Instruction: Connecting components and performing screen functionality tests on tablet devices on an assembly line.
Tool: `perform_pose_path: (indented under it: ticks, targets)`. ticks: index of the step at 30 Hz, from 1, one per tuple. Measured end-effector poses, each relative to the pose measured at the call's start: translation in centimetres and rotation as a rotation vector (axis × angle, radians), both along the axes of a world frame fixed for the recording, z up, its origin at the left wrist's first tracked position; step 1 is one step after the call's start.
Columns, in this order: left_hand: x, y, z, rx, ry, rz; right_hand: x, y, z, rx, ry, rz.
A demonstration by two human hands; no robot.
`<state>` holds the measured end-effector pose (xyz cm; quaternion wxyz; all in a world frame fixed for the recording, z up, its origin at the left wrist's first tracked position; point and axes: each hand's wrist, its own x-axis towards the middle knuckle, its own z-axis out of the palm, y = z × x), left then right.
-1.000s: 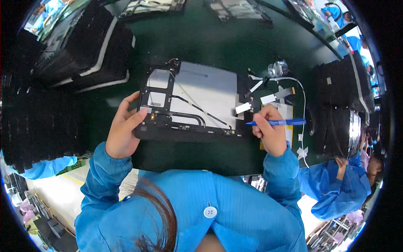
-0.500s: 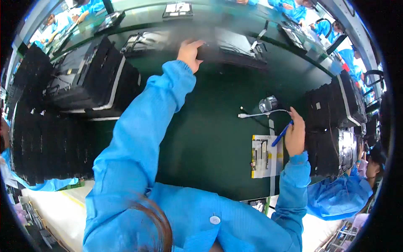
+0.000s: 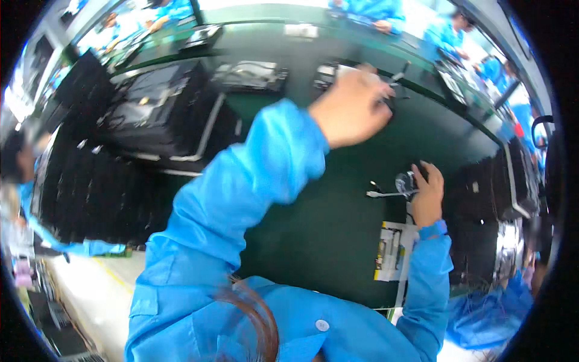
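Observation:
My left hand reaches across to the far side of the table, beside a flat dark device with a pale panel. Motion smears its bent fingers, and whether they hold anything is unclear. My right hand is low over the right side of the table, thumb and forefinger apart. By its fingertips lie a clear round object and a white cable with a plug at its end. Nearer me, alongside my right sleeve, rests a yellow-edged flat piece with pale and dark strips.
Tall stacks of black trays stand on the left, one topped by a flat device. More black stacks border the right. Another flat device lies at the far edge. People in blue work beyond.
My left hand has swung right along the far side. My right hand has shifted toward the clear round object. The blue pen seen under it before is out of sight. The whole view has shifted.

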<state>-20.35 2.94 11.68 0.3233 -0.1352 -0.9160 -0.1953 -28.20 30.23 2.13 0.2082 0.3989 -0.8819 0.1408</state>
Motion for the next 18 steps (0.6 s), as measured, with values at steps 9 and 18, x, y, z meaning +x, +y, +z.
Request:
perform_pose_path:
  ticks: [9, 18]
  targets:
    - [27.7, -1.3, 2.8, -0.069, 0.071, 0.603, 2.4, -2.3, 0.5, 0.001, -0.157, 0.142]
    - [53.5, -12.9, 9.3, -0.269, 0.578, 1.675, 12.5, -16.2, 9.1, -0.122, -0.513, 0.959]
